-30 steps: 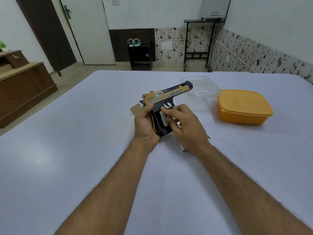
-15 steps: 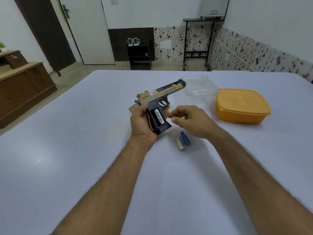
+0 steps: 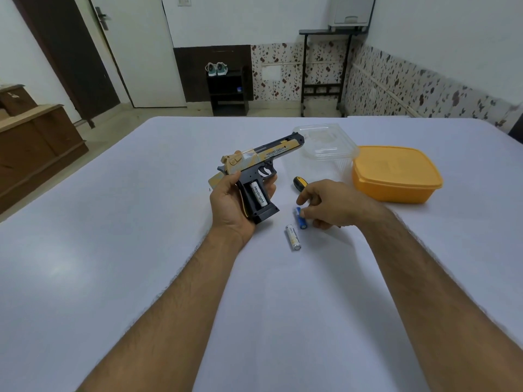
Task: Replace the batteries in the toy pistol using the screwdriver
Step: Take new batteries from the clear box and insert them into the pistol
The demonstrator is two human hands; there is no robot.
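My left hand [image 3: 230, 205] grips the black and tan toy pistol [image 3: 261, 162] by its grip, barrel pointing right and away. The grip's battery compartment is uncovered and a white battery [image 3: 259, 195] sits in it. My right hand [image 3: 331, 206] is low over the white table [image 3: 113, 250], its thumb and fingers pinching a blue battery [image 3: 301, 219] that lies there. Another white battery [image 3: 293, 237] lies just in front of the blue one. The yellow and black handle of the screwdriver [image 3: 299, 183] shows behind my right hand; its shaft is hidden.
A clear plastic container [image 3: 325, 142] stands behind the pistol's muzzle. A closed orange box [image 3: 394, 174] sits to the right of it. A tan flat piece [image 3: 214, 181] peeks out behind my left hand. Wooden furniture [image 3: 36, 142] stands off the table's left side.
My right hand left the pistol's grip, moved right and down to the table, and now pinches the blue battery. The screwdriver handle has come into view. The left hand keeps holding the pistol.
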